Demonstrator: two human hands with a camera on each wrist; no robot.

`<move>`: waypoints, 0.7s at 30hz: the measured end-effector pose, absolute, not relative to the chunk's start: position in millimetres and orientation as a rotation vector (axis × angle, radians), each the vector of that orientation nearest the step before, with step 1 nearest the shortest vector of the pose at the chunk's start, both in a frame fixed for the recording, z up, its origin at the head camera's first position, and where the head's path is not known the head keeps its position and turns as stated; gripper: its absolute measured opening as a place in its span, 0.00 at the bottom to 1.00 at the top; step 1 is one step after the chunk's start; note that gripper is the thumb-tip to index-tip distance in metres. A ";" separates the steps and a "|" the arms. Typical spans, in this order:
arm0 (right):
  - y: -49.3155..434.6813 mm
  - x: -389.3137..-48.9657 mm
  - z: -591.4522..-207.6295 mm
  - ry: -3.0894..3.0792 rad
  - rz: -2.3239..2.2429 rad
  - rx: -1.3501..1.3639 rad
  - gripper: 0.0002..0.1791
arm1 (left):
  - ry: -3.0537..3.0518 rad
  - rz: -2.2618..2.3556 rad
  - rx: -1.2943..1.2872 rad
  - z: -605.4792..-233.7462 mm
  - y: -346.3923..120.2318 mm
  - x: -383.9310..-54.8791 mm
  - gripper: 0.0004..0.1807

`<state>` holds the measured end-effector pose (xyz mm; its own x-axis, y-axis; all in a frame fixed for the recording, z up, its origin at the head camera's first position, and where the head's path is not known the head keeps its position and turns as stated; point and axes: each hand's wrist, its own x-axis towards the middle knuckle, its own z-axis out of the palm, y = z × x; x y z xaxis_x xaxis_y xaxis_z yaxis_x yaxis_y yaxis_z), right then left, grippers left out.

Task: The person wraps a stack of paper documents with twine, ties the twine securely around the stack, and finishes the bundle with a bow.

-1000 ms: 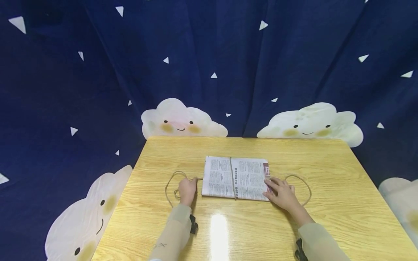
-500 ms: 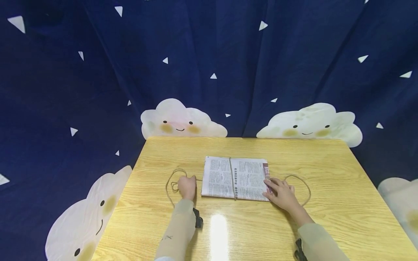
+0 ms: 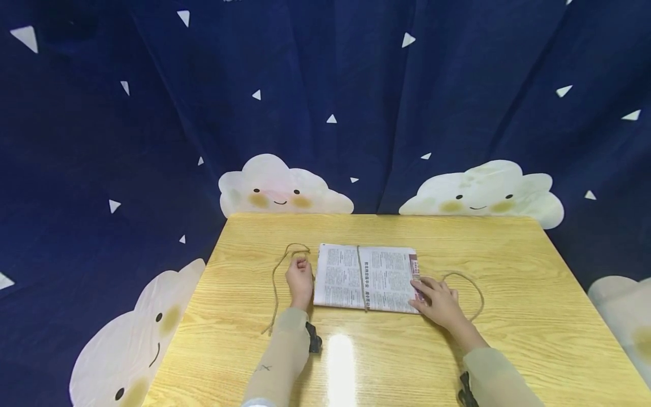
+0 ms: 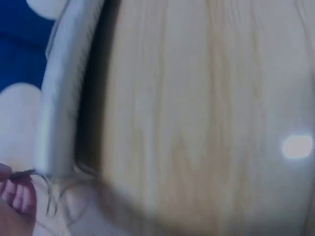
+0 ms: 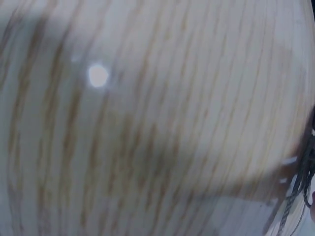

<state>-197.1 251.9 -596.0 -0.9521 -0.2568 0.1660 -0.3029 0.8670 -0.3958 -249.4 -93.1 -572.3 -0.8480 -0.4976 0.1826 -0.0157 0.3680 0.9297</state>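
A flat bundle of folded newspaper (image 3: 389, 271) lies on the wooden table, with brown twine (image 3: 362, 277) running front to back over its middle. Just left of the bundle, my left hand (image 3: 300, 277) has its fingers curled up and pinches the twine; in the left wrist view part of that hand (image 4: 15, 209) shows at the lower left beside the bundle's edge (image 4: 61, 98). My right hand (image 3: 439, 302) rests on the bundle's right edge, thumb and fingers spread over it. The right wrist view shows mostly tabletop, with twine (image 5: 295, 191) at the right side.
A loose length of twine (image 3: 276, 288) curves over the table (image 3: 407, 367) left of the left hand. Another loop (image 3: 475, 288) lies right of the right hand. Behind the table hangs a dark blue curtain (image 3: 305, 68) with white cloud shapes (image 3: 285, 181).
My left hand has turned over, fingers now curled upward, and the left twine has swung from small loops to a longer line reaching further back. The right hand and newspaper bundle stay put.
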 end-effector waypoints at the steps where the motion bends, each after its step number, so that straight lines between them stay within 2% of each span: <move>1: 251.9 -197.1 -596.5 -2.931 0.649 0.439 0.33 | -2.187 -1.499 0.389 -571.2 -88.8 -250.6 0.05; 5: 251.9 -196.9 -598.4 -2.913 0.655 0.445 0.33 | -2.194 -1.521 0.157 -565.5 -71.8 -252.5 0.06; 13: 252.8 -197.6 -600.9 -2.906 0.654 0.443 0.33 | -2.326 -1.549 -0.055 -554.7 -45.4 -251.3 0.08; 21: 254.3 -197.4 -601.8 -2.931 0.665 0.432 0.33 | -2.267 -1.548 -0.372 -550.3 -16.0 -247.0 0.07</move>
